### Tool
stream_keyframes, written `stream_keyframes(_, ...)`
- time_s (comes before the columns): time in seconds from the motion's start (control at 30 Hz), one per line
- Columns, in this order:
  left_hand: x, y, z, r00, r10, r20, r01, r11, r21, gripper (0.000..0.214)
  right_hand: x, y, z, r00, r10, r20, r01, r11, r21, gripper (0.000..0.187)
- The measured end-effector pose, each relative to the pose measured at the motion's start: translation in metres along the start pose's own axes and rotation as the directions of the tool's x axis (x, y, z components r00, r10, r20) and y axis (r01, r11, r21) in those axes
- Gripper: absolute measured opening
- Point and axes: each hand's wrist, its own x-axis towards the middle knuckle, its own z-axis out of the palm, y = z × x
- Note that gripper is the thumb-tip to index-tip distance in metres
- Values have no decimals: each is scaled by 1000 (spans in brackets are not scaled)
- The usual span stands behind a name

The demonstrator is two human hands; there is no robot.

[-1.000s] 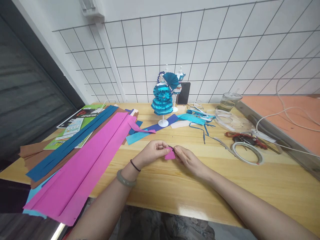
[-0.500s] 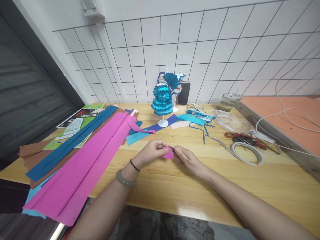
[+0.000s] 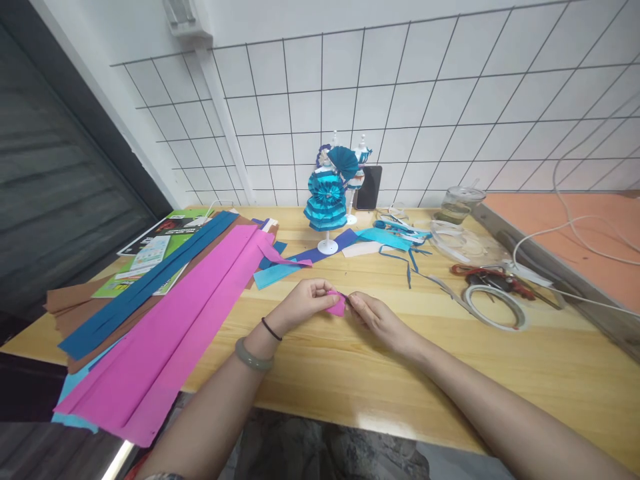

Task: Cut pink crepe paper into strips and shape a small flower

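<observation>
Over the front middle of the table, my left hand (image 3: 311, 301) is closed, pinching a small piece of pink paper (image 3: 336, 305) between thumb and fingers. My right hand (image 3: 373, 312) grips a small dark pointed tool (image 3: 347, 299), whose tip meets the paper's upper right edge; its kind is mostly hidden by my fingers. Beyond my hands stands a small white dress form (image 3: 327, 245) wearing a pleated turquoise paper dress (image 3: 326, 203) with a blue fan at the shoulder. A second white form (image 3: 352, 219) is partly behind it.
Long pink paper strips (image 3: 200, 293), a blue strip (image 3: 150, 283) and brown paper (image 3: 75, 300) cover the left side. Turquoise scraps (image 3: 387, 237) lie behind my hands. On the right are a tape roll (image 3: 520, 317), a glass jar (image 3: 457, 203) and a phone (image 3: 369, 188).
The pink piece has shifted slightly left and tilted in my left hand, and the dark tool's tip has moved a little against it. Both hands keep nearly the same place.
</observation>
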Motion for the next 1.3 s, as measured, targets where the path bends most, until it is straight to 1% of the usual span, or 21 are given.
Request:
stream_keyframes(0.33,3,-5,-3,1000,27,-9,-27,1000,0,26,0,1,-1,1000,13,21,-13,1000,-5,41)
stream_keyframes(0.57,3,-7,-3,1000,-1,-19,1,1000,-6,29,1,2,-1,1000,17,15,-17,1000,-26,41)
stream_keyframes(0.83,3,-5,-3,1000,-8,-23,7,1000,-29,28,1,2,-1,1000,9,16,-9,1000,-18,40)
stream_keyframes(0.9,2,-5,-3,1000,-5,-11,5,999,-35,28,1,3,-1,1000,9,6,-8,1000,-15,40)
stream_keyframes(1.03,2,-4,-1,998,31,49,-30,999,-24,29,1,5,-1,1000,2,-18,-3,1000,-15,41)
stream_keyframes(1.3,2,-4,0,997,55,48,-54,998,-21,25,1,4,0,1000,7,-16,-7,1000,4,41)
